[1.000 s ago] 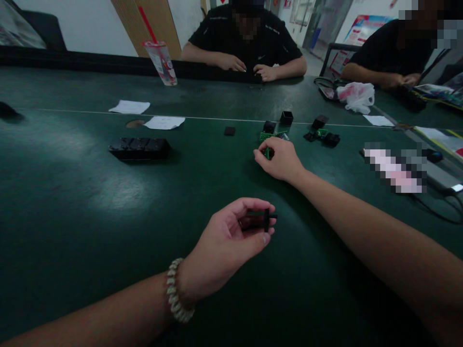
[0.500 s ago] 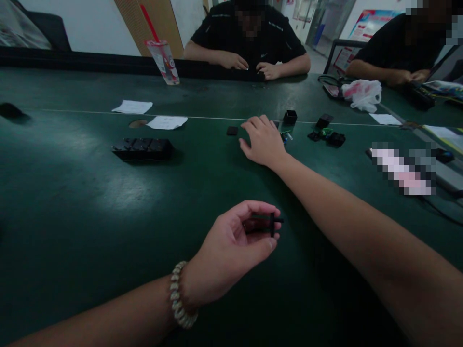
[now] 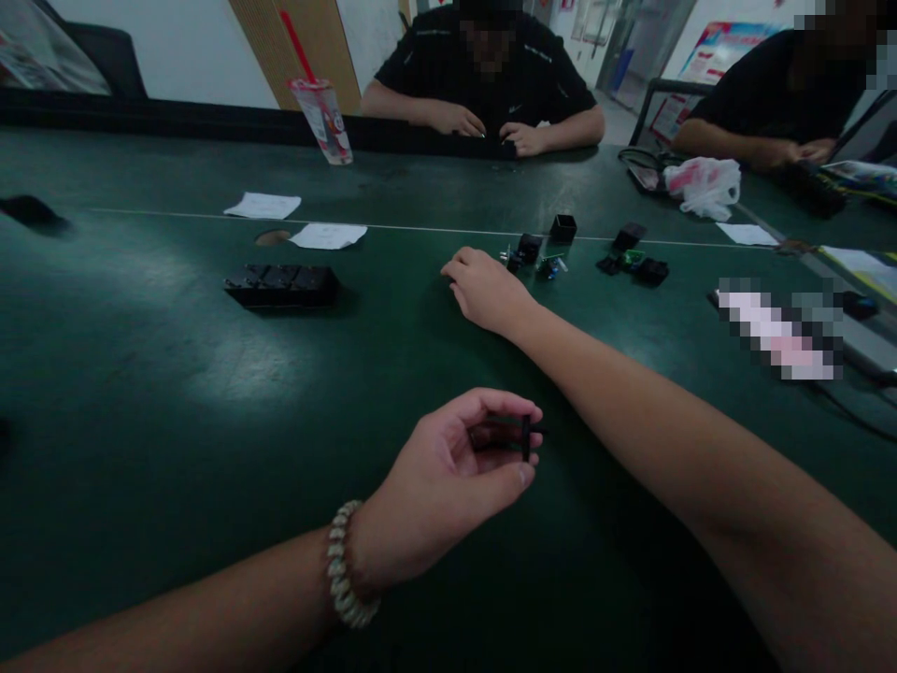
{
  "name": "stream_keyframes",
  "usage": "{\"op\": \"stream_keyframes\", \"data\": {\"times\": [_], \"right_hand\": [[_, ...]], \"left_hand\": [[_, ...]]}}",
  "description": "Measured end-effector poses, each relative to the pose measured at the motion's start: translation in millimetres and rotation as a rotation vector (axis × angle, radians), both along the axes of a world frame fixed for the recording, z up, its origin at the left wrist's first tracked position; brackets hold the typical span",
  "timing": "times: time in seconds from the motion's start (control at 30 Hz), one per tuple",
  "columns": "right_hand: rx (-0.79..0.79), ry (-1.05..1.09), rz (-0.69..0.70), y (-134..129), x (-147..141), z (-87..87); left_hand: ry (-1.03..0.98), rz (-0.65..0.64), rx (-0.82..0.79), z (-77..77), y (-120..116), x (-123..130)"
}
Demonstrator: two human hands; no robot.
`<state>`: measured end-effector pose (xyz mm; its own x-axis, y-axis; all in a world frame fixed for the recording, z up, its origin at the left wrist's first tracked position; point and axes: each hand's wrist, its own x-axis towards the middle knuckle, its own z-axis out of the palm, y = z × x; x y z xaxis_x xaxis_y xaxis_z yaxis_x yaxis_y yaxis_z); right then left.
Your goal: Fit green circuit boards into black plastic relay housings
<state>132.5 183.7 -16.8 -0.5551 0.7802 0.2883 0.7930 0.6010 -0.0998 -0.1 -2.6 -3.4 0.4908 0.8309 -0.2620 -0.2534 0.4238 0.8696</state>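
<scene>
My left hand, with a beaded bracelet at its wrist, holds a small flat black part upright between thumb and fingers; a thin pin sticks out of it to the right. Farther out on the green table, my right hand rests with its fingers bent down. The small black square seen there earlier is hidden, and what its fingertips hold is too small to make out. Just right of that hand are a black housing, a small circuit board and an open black box.
A black four-part block lies at left, below two papers. More black pieces lie at right, near a plastic bag and a blurred-out device. A cup stands far back. Two people sit opposite.
My right hand has moved left and slightly nearer, its fingers now over where the small black square lay. The housing beside the circuit board has come into view. My left hand has stayed in place.
</scene>
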Motion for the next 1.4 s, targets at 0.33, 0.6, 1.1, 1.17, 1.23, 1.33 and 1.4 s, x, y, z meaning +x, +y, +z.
{"op": "stream_keyframes", "data": {"times": [0.33, 0.6, 1.1, 1.17, 1.23, 1.33, 1.4], "right_hand": [[0.107, 0.268, 0.23, -101.4, 53.3, -7.8], [-0.582, 1.313, -0.227, -177.0, 84.3, -7.7], [-0.912, 1.58, -0.129, -177.8, 83.3, -7.7], [-0.907, 1.57, -0.094, -177.4, 84.6, -9.3], [-0.873, 1.547, -0.055, -177.9, 85.3, -10.6], [-0.78, 1.474, 0.005, -180.4, 85.3, -8.9], [-0.691, 1.375, 0.033, -183.0, 84.9, -5.3]], "left_hand": [[0.021, 0.048, 0.047, 3.5, -5.4, 1.9], [0.021, 0.151, 0.067, 0.1, -5.9, 3.2], [-0.156, 0.171, -0.138, 4.0, 0.3, 3.7], [-0.153, 0.177, -0.145, 3.6, 1.0, 3.6], [-0.142, 0.178, -0.154, 3.4, 1.8, 3.7], [-0.139, 0.177, -0.141, 3.3, 3.3, 4.1], [-0.134, 0.183, -0.129, 3.5, 4.3, 4.4]]}}
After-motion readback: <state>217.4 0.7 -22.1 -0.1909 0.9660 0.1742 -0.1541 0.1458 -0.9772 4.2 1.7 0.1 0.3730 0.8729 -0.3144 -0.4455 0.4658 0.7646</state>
